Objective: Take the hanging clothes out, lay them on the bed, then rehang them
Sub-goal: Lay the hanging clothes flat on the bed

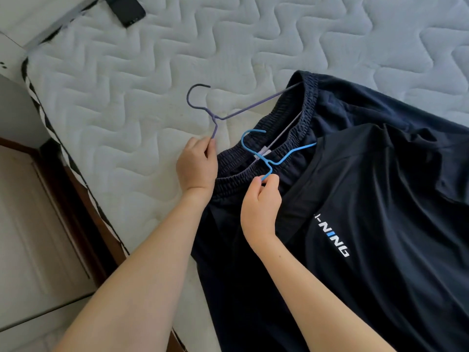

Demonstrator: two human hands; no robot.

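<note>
Dark navy shorts [256, 250] with an elastic waistband lie on the white quilted mattress [142, 102]. Partly over them lies a dark navy T-shirt [380, 224] with white lettering. A purple wire hanger [243, 111] runs into the waistband of the shorts, its hook pointing to the upper left. My left hand [196, 165] pinches its lower end. A blue wire hanger [279, 161] lies across the waistband and goes under the T-shirt. My right hand [261, 207] pinches that hanger's lower end between thumb and fingers.
A black phone [125, 8] lies near the mattress's far left corner. The bed's left edge [76, 168] runs diagonally, with a dark wooden frame and a pale floor [30, 224] beyond it. Bare mattress stretches above and to the right of the clothes.
</note>
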